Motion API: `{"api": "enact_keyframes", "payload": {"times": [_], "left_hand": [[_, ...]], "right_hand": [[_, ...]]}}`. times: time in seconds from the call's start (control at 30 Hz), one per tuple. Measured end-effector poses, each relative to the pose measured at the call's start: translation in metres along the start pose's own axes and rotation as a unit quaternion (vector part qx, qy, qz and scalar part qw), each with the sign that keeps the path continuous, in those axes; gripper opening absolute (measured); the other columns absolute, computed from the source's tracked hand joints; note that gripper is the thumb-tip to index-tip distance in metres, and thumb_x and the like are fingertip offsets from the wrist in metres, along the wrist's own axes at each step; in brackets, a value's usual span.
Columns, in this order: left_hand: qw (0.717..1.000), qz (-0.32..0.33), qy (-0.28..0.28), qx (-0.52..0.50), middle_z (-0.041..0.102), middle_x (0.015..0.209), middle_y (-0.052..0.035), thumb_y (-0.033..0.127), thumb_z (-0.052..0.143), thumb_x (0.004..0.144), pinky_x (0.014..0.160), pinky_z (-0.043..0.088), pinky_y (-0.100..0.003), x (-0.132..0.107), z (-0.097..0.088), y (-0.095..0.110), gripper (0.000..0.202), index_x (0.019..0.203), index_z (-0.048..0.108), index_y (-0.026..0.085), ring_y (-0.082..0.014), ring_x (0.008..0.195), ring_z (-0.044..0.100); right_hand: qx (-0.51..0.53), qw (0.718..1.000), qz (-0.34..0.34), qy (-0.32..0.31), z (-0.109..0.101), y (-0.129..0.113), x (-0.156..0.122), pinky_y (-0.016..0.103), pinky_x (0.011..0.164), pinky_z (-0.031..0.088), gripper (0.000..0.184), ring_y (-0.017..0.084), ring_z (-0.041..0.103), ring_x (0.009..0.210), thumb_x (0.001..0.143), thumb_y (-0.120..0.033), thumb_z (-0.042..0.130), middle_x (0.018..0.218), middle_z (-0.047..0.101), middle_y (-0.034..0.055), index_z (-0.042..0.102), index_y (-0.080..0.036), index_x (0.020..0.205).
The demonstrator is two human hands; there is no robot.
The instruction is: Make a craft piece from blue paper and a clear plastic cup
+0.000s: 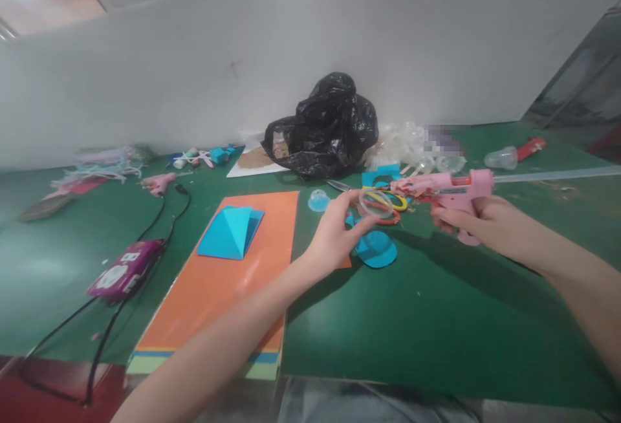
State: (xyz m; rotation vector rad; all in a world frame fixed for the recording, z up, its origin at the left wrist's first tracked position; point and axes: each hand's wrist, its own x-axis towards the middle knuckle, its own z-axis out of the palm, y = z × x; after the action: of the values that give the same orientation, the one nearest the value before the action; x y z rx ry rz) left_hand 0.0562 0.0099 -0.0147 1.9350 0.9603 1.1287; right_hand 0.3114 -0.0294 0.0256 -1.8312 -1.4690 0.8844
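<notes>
Between the thumb and fingers of my left hand [334,235] is a small clear plastic cup [376,204], its round rim facing me. My right hand [478,219] grips the handle of a pink hot glue gun [458,193], its glue-crusted nozzle pointing left at the cup. A long translucent glue stick [557,176] runs out of the gun's back. Below the cup lies a round blue paper piece [377,249] on the green table. Yellow-handled scissors [398,200] and red-handled scissors [392,219] lie partly hidden behind the cup. A clear dome on blue paper [319,200] sits left of them.
Folded blue paper [230,232] rests on a stack of coloured sheets [257,300]. A black plastic bag [334,129] and clear cups [407,145] stand along the white wall. Leftward are another glue gun [159,184], a purple packet [127,270] and black cables [104,345].
</notes>
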Motion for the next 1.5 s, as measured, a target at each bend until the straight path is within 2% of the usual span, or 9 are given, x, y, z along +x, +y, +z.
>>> {"api": "enact_keyframes", "payload": {"times": [0.23, 0.47, 0.77, 0.97, 1.13, 1.33, 1.5], "left_hand": [[1.000, -0.001, -0.005, -0.004, 0.074, 0.121, -0.0064, 0.034, 0.074, 0.095, 0.090, 0.053, -0.036, 0.000, 0.001, 0.001, 0.032, 0.124, 0.065, 0.023, -0.0223, 0.107, 0.068], [1.000, 0.011, -0.006, -0.014, 0.074, 0.123, -0.0061, 0.038, 0.073, 0.096, 0.088, 0.053, -0.035, 0.000, 0.001, 0.000, 0.033, 0.124, 0.066, 0.023, -0.0223, 0.108, 0.068], [1.000, -0.002, -0.006, -0.012, 0.074, 0.124, -0.0067, 0.036, 0.074, 0.095, 0.090, 0.052, -0.035, -0.001, 0.001, 0.000, 0.034, 0.125, 0.066, 0.023, -0.0230, 0.110, 0.068], [1.000, 0.011, -0.005, -0.017, 0.074, 0.123, -0.0062, 0.036, 0.075, 0.095, 0.091, 0.053, -0.035, -0.001, 0.002, 0.002, 0.034, 0.124, 0.066, 0.023, -0.0226, 0.109, 0.068], [1.000, 0.011, -0.001, -0.012, 0.075, 0.123, -0.0070, 0.032, 0.074, 0.095, 0.097, 0.054, -0.038, 0.000, 0.001, 0.002, 0.029, 0.120, 0.066, 0.022, -0.0234, 0.110, 0.069], [0.999, 0.018, -0.003, -0.028, 0.076, 0.122, -0.0082, 0.029, 0.074, 0.094, 0.096, 0.055, -0.039, 0.002, 0.001, 0.004, 0.025, 0.118, 0.067, 0.022, -0.0238, 0.109, 0.070], [1.000, 0.024, 0.001, -0.014, 0.076, 0.121, -0.0077, 0.029, 0.074, 0.094, 0.096, 0.056, -0.040, 0.002, 0.001, 0.003, 0.025, 0.118, 0.068, 0.023, -0.0241, 0.109, 0.070]], "right_hand": [[-0.007, 1.000, -0.004, -0.003, 0.000, -0.001, -0.001, 0.035, 0.056, 0.052, 0.048, 0.020, 0.055, 0.056, 0.056, -0.073, 0.067, 0.056, 0.055, 0.0011, 0.063, -0.025, 0.053], [-0.036, 0.999, -0.030, -0.015, -0.003, 0.009, 0.003, 0.035, 0.054, 0.051, 0.051, 0.023, 0.060, 0.058, 0.064, -0.075, 0.065, 0.064, 0.064, 0.0040, 0.067, -0.024, 0.062], [-0.046, 0.998, -0.043, -0.018, -0.003, 0.016, 0.006, 0.034, 0.053, 0.048, 0.050, 0.022, 0.059, 0.057, 0.069, -0.073, 0.064, 0.062, 0.064, 0.0040, 0.066, -0.024, 0.063], [-0.048, 0.998, -0.048, -0.011, -0.002, 0.017, 0.005, 0.033, 0.054, 0.047, 0.051, 0.020, 0.057, 0.056, 0.072, -0.073, 0.065, 0.060, 0.061, 0.0023, 0.065, -0.023, 0.060], [-0.029, 0.999, -0.043, -0.007, -0.002, 0.019, 0.006, 0.034, 0.053, 0.049, 0.050, 0.021, 0.059, 0.057, 0.069, -0.073, 0.067, 0.064, 0.064, 0.0035, 0.067, -0.023, 0.062], [-0.025, 0.999, -0.011, 0.032, -0.004, 0.022, 0.008, 0.035, 0.056, 0.054, 0.050, 0.023, 0.064, 0.061, 0.066, -0.074, 0.069, 0.072, 0.072, 0.0057, 0.069, -0.024, 0.065], [-0.015, 1.000, -0.009, 0.014, -0.002, 0.017, 0.006, 0.037, 0.056, 0.056, 0.049, 0.025, 0.065, 0.064, 0.063, -0.073, 0.069, 0.074, 0.073, 0.0075, 0.070, -0.024, 0.064]]}}
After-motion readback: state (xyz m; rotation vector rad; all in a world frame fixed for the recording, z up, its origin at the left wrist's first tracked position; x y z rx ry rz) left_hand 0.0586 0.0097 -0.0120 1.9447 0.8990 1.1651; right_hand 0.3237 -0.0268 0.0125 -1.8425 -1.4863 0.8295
